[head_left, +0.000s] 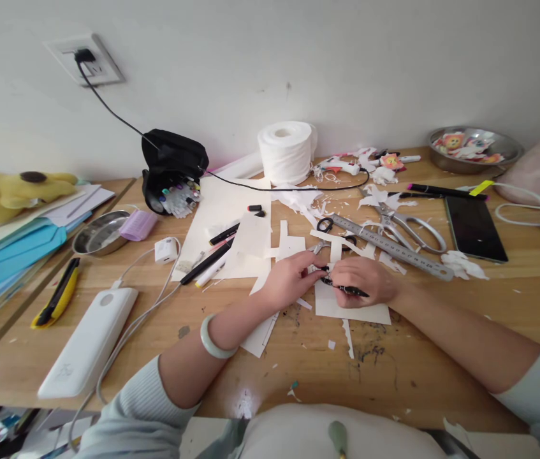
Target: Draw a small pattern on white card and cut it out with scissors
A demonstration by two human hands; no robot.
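Observation:
My right hand [363, 280] is closed around a slim black pen with white marks [354, 291], whose one end sticks out below the fingers. Close beside it, my left hand [293, 278] pinches a small black piece [323, 268] at the pen's other end; the fingers partly hide what it is. Under both hands lies a white paper sheet [356, 310]. Just beyond the fingertips are scissors with black handles [326, 224], partly covered by cut paper strips. A cross-shaped paper cutout [292, 245] lies beyond my left hand.
A steel ruler [394, 248] and large silver scissors [415, 231] lie beyond my right hand, near a phone [476, 227]. At the back stands a white tissue roll [285, 153]. Leftward are a power bank [88, 344], a yellow cutter [59, 294] and a black pen case [174, 169].

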